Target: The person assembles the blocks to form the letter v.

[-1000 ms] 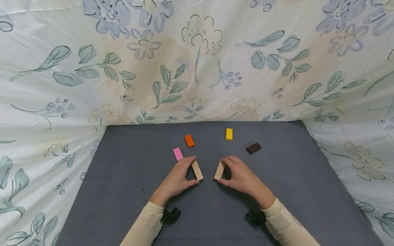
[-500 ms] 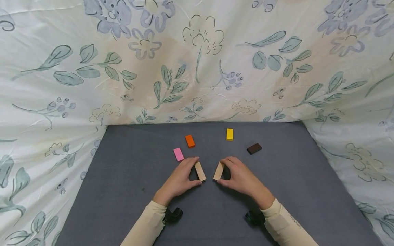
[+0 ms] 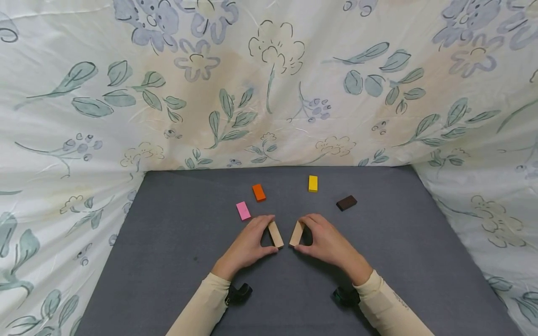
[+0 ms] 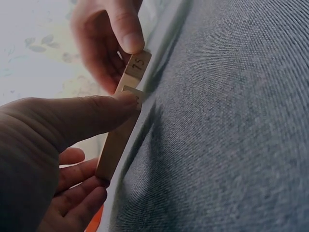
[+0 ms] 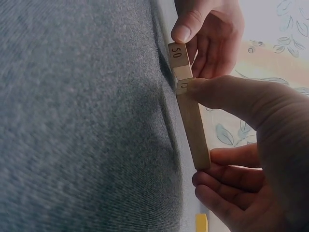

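My left hand (image 3: 252,235) pinches a plain wooden block (image 3: 275,234) by its two ends, thumb at the near end and fingertips at the far end. Opposite it, my right hand (image 3: 325,235) holds a second wooden block (image 3: 296,234) the same way. In the head view a narrow gap parts the blocks at their near ends, and they lean apart toward the back. The right wrist view shows "50" on the end of the left block (image 5: 178,54). "75" is written on the right block's end (image 4: 138,65) in the left wrist view.
Beyond the hands lie a pink block (image 3: 243,211), an orange block (image 3: 258,192), a yellow block (image 3: 313,183) and a dark brown block (image 3: 346,202). They rest on a grey cloth-covered table (image 3: 168,261). A floral curtain (image 3: 269,126) borders its back and sides.
The left hand has slid its wooden block to the right. The right hand has shifted slightly left with its own, so the gap between the blocks has narrowed.
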### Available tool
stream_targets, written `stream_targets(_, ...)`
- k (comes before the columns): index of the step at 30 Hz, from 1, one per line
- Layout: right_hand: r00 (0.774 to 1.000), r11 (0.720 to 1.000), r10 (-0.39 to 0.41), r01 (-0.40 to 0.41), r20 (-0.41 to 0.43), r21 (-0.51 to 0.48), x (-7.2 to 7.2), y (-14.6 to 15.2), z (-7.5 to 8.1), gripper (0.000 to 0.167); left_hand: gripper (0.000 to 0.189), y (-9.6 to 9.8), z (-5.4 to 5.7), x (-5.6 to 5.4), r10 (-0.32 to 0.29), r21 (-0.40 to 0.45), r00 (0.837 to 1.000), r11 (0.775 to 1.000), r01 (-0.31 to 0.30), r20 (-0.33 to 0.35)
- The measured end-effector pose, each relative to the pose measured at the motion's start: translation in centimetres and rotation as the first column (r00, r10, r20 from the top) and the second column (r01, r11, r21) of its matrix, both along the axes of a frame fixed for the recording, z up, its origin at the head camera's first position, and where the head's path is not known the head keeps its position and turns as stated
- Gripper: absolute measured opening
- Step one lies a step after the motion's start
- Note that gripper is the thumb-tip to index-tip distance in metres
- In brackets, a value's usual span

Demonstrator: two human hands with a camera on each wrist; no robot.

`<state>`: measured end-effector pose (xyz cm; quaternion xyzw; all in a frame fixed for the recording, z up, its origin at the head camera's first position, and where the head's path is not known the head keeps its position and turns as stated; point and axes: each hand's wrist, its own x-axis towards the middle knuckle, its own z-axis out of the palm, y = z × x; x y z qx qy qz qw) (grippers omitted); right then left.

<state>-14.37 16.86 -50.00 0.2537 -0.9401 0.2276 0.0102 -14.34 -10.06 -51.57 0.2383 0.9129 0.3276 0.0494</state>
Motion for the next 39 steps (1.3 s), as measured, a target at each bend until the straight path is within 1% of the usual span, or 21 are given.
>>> stream_targets(8,1.000,1.000,0.005,-0.005,-0.003,0.005,0.0,-0.1,-0.3,0.067,0.089,0.4,-0.2,0.0,-0.004,-0.010,1.000,1.000,0.004,0.015)
stream_targets(18,1.000,1.000,0.021,-0.021,-0.018,-0.002,-0.1,-0.4,-0.6,0.066,0.088,0.4,-0.6,-0.1,-0.005,-0.012,1.000,1.000,0.005,0.016)
stream_targets(34,1.000,1.000,-0.002,0.002,-0.006,0.019,0.0,-0.5,-1.4,0.066,0.086,0.5,-0.8,-0.1,-0.013,-0.013,1.000,1.000,0.013,0.009)
stream_targets(39,1.000,1.000,-0.007,0.007,0.000,0.012,0.1,-0.6,-1.4,0.065,0.086,0.5,-0.9,-0.1,-0.012,-0.017,1.000,1.000,0.012,0.008)
